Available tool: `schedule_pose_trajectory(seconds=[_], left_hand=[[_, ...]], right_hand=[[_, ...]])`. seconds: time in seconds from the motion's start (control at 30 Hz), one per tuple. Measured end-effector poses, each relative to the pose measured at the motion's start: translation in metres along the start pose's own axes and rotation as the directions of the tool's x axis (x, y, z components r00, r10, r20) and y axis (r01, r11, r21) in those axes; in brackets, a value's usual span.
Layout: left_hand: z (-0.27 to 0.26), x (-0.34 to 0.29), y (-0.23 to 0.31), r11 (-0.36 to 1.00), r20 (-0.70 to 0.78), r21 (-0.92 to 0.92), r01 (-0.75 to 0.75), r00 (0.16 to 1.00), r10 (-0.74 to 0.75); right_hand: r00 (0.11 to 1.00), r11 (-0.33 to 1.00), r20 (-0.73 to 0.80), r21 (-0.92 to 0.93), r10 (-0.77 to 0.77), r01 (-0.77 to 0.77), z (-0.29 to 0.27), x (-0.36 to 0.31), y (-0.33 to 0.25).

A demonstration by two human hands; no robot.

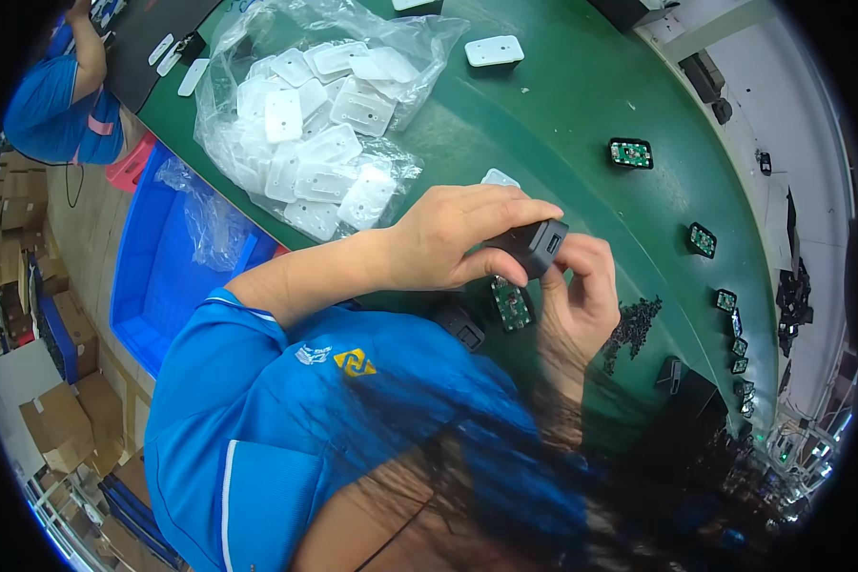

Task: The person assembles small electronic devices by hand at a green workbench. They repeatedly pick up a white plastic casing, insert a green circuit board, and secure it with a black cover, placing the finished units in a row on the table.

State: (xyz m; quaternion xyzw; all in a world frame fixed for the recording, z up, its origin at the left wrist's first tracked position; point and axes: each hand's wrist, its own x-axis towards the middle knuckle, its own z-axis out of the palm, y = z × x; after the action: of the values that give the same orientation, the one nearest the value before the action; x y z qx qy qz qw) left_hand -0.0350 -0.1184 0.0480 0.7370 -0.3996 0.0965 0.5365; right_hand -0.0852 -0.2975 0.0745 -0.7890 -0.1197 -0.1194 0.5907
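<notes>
Your left hand (448, 232) and right hand (584, 303) both have fingers closed round that black case (536, 246), off-centre toward 2 o'clock. White-topped case (495, 52) at 12 looks done; open circuit boards (703, 240) near 3 probably aren't.

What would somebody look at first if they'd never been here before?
Probably the big clear bag of white plates, lying on the green table toward the upper left. Next might be the small black box near the middle, held in the left hand with the right hand close at its side. The bright blue bin stands out too, beside the table on the left.
</notes>
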Motion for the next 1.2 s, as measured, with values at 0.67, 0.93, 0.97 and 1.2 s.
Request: schedule_pose_trajectory(seconds=[0.67, 0.93, 0.97, 1.2], left_hand=[[0.019, 0.002, -0.052, 0.739, 0.018, 0.627, 0.246, 0.944, -0.330], [0.017, 0.001, -0.049, 0.711, 0.138, 0.675, 0.200, 0.912, -0.387], [0.016, -0.002, -0.051, 0.713, 0.143, 0.674, 0.191, 0.914, -0.380], [0.019, -0.010, -0.074, 0.888, 0.158, 0.460, -0.007, 0.985, -0.074]], right_hand=[[0.981, 0.952, -0.192, -0.304, -0.036, -0.025, -0.029, 0.016, 0.072], [0.927, 0.684, 0.372, -0.665, -0.045, 0.300, -0.044, 0.009, 0.070], [0.936, 0.730, 0.353, -0.639, -0.005, 0.245, -0.048, 0.007, 0.066], [0.936, 0.765, 0.220, -0.640, 0.274, -0.074, -0.070, -0.019, 0.093]])
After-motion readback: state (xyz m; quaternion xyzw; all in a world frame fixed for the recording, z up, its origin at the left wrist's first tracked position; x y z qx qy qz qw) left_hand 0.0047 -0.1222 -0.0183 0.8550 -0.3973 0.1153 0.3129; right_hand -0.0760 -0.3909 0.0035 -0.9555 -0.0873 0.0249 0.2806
